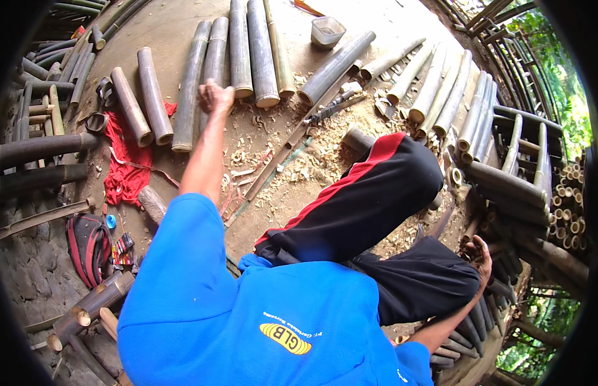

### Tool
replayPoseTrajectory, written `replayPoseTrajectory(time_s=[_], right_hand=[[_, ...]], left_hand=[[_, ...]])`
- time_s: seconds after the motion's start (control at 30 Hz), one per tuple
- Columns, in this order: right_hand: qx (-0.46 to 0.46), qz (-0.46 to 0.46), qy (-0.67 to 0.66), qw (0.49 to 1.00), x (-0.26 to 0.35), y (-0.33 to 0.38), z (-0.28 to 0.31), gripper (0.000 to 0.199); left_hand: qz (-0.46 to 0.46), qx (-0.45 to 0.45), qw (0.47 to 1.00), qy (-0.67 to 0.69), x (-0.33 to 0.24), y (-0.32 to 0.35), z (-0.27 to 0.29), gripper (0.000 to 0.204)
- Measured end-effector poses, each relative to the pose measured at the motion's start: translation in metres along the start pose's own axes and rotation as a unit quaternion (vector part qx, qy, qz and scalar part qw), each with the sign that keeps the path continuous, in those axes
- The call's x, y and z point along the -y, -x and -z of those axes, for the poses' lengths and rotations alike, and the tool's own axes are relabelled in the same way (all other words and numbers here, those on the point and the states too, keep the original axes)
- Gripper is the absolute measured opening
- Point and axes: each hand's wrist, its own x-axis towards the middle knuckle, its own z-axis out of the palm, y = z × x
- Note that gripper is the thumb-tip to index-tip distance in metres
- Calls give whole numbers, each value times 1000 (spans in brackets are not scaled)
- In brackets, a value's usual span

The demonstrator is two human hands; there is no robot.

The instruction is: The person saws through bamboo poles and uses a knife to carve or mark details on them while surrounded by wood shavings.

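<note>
My left hand (215,98) reaches out to the far left, its fingers curled over a grey-brown bamboo tube (216,55) that lies in a row of tubes on the ground. Part of that tube is hidden under the hand and wrist. Just right of it are more cut tubes, among them a thick grey bamboo tube (262,58). My right hand (480,257) hangs beside my folded right leg, with loosely bent fingers apart and nothing visible in them. A long-bladed tool (331,110) lies among shavings in front of my raised knee.
A red cloth (126,161) and a red-black backpack (88,248) lie to the left. Pale wood shavings (318,154) cover the ground around a long wooden strip (273,164). A clear plastic tub (327,32) stands at the far side. Stacked bamboo (511,183) fills the right.
</note>
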Motion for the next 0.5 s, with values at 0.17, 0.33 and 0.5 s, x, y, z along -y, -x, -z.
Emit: replayPoseTrajectory(time_s=[0.17, 0.33, 0.5], right_hand=[[8, -21, -29, 999, -10, -8, -2, 47], [4, -25, -29, 999, -17, -9, 8, 46], [6, -12, -39, 999, -22, 1, 32, 46]], left_hand=[[70, 99, 980, -160, 90, -2, 5, 105], [145, 276, 912, 265, 133, 2, 20, 64], [205, 435, 563, 672, 100, 48, 36, 70]])
